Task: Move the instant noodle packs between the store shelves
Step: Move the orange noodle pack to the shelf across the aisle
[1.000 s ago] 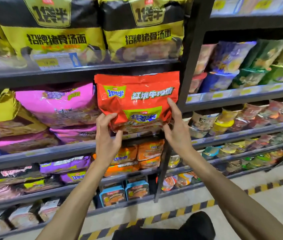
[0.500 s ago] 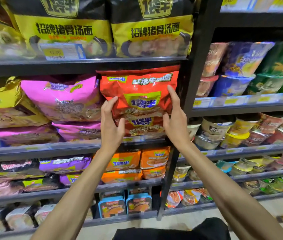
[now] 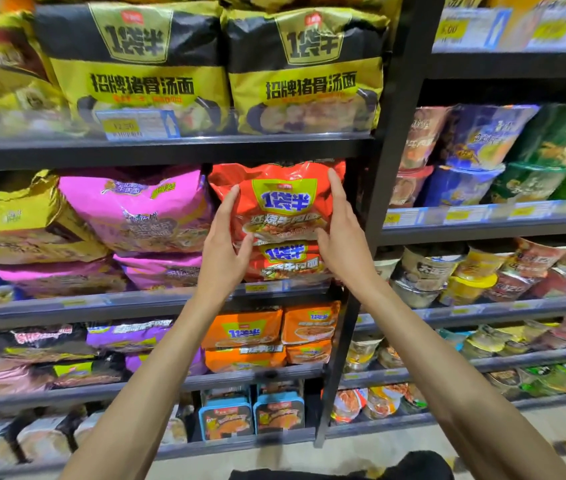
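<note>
From the head camera, a black upright post [image 3: 389, 168] divides the shelving into two bays, and everything handled sits just left of it. The upper red noodle pack [image 3: 276, 188] stands upright there, its right edge close beside the post. It rests on top of a lower red noodle pack [image 3: 286, 263] of the same kind, which lies on the shelf [image 3: 136, 301] left of the post.

The left hand [image 3: 222, 247] grips the upper pack's left edge, on the side away from the post, with the fingers running up the side and the thumb pressed on the front. The right hand [image 3: 342, 237] grips the edge nearest the post, with its fingers reaching up toward the top corner and the thumb on the front. The pack is clasped between the two hands.

Farther left of the post, on the same shelf, lie pink packs [image 3: 136, 209], touching the red one. Above them, one level up and left of the post, stand yellow-and-black packs [image 3: 305, 74]. One level down, orange packs [image 3: 243, 337] are stacked just left of the post. Right of the post, cup noodles [image 3: 468, 147] fill the other bay.
</note>
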The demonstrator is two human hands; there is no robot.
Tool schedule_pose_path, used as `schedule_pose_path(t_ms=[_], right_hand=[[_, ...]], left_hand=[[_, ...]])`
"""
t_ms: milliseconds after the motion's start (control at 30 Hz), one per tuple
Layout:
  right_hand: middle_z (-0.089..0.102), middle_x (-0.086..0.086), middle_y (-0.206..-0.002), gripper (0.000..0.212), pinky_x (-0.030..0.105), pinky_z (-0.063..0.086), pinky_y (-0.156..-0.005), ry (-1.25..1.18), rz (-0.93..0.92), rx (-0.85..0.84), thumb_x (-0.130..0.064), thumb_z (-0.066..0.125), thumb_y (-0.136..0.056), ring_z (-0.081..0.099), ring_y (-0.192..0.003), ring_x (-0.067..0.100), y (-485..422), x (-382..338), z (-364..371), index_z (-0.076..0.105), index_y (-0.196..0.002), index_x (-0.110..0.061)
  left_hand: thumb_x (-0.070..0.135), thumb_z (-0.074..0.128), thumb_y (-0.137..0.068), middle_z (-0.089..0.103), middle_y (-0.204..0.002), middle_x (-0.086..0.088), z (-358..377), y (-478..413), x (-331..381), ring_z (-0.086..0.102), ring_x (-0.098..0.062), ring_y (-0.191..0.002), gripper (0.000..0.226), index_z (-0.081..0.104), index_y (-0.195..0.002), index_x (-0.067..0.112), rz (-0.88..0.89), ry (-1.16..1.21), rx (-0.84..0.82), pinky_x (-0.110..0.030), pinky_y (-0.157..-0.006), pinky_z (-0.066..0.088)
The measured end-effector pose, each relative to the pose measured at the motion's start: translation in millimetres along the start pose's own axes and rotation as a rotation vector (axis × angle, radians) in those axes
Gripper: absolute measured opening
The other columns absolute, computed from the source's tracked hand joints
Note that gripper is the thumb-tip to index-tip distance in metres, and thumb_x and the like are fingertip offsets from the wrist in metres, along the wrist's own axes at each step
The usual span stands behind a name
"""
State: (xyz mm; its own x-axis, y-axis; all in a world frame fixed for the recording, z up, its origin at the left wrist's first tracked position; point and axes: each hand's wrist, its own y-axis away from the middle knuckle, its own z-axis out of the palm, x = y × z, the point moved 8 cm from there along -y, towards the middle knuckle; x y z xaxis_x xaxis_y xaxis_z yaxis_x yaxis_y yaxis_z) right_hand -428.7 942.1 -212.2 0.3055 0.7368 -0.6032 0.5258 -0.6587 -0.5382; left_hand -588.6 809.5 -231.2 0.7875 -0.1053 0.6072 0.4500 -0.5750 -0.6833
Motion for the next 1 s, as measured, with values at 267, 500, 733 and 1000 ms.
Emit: schedule_pose_path(t_ms=[267,500,733,1000], right_hand=[[0.041,0.006,-0.148,0.102,0.033,0.052,-0.08,0.127,-0.006,-0.058,-0.017,0.062,-0.095,0.051,-0.127,0.023,11.2,-0.3,0.5,-0.017,-0.156,-0.039],[0.043,0.005,-0.147,0.098,0.037,0.055,-0.083,0.172,0.006,-0.124,-0.029,0.062,-0.097,0.055,-0.124,0.023,14.8,-8.1,-11.3,-0.014,-0.157,-0.039],[0.031,0.003,-0.159,0.089,0.041,0.053,-0.091,0.263,0.001,-0.179,-0.035,0.06,-0.098,0.045,-0.137,0.024,21.8,-17.6,-28.3,-0.005,-0.16,-0.031],[0.035,0.002,-0.157,0.089,0.038,0.052,-0.09,0.257,0.061,-0.215,-0.037,0.059,-0.098,0.051,-0.131,0.022,24.6,-27.8,-29.1,-0.005,-0.16,-0.029]], left_hand=[[-0.001,0.06,-0.094,0.034,-0.161,0.008,-2.3,12.9,1.2,0.039,0.009,-0.132,0.087,0.017,-0.162,0.033,-0.071,-0.067,-0.051,0.005,-0.09,0.035],[0.002,0.061,-0.094,0.034,-0.162,0.006,-13.0,15.5,9.7,0.053,-0.002,-0.114,0.087,0.017,-0.161,0.035,-0.099,-0.111,-0.106,-0.024,-0.086,0.052],[0.011,0.06,-0.097,0.033,-0.163,0.003,-19.1,25.7,7.4,0.031,-0.019,-0.152,0.088,0.009,-0.161,0.041,-0.083,-0.227,-0.185,-0.044,-0.096,0.055],[0.01,0.061,-0.095,0.031,-0.164,0.004,-24.9,27.7,20.8,0.031,-0.019,-0.153,0.086,0.013,-0.161,0.039,-0.15,-0.144,-0.235,-0.044,-0.11,0.047]])
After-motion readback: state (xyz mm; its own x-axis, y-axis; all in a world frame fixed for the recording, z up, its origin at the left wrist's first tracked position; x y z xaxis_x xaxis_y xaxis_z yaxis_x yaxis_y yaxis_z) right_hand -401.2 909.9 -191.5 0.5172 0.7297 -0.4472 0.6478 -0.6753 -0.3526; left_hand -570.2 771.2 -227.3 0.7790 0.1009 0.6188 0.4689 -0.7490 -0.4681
